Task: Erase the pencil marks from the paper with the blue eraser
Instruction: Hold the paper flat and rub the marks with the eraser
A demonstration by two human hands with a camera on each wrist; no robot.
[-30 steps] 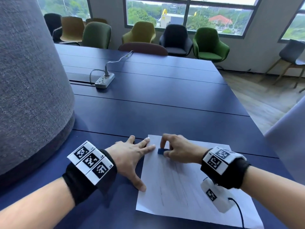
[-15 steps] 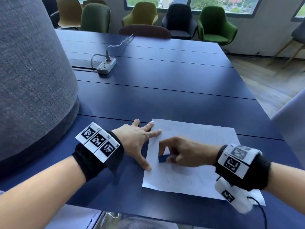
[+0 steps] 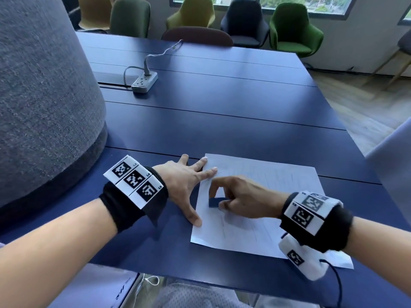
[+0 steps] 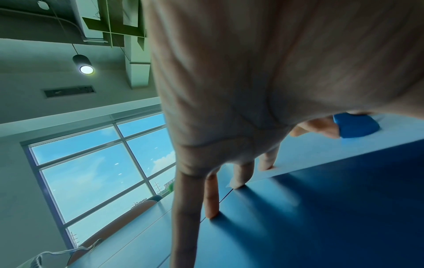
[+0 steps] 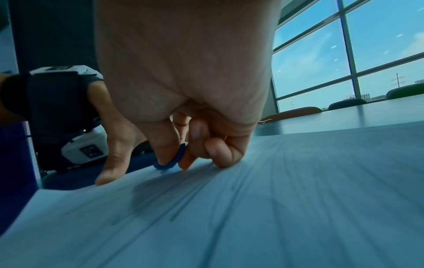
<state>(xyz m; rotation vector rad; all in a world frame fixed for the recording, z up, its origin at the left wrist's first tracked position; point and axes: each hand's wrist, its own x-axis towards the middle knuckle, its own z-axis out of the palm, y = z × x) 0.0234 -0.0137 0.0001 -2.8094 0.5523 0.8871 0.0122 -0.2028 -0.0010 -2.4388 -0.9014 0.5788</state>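
Note:
A white sheet of paper (image 3: pixel 262 214) with faint pencil lines lies on the dark blue table (image 3: pixel 222 121) near its front edge. My right hand (image 3: pixel 235 198) pinches a small blue eraser (image 3: pixel 216 202) between thumb and fingers and holds it down on the left part of the sheet; the eraser (image 5: pixel 174 159) also peeks out between the fingers in the right wrist view. My left hand (image 3: pixel 189 185) lies flat with spread straight fingers, its fingertips (image 4: pixel 266 166) and thumb pressing the paper's left edge. In the left wrist view the eraser (image 4: pixel 355 127) shows at the right.
A grey power strip (image 3: pixel 144 82) with its cable sits farther back on the table. A large grey felt-covered column (image 3: pixel 44 96) rises at the left. Chairs (image 3: pixel 293 30) line the far side under the windows.
The right hand has drawn the eraser from the sheet's top left corner down toward me along the left part. The view has tilted downward. The left hand stays spread on the paper's edge.

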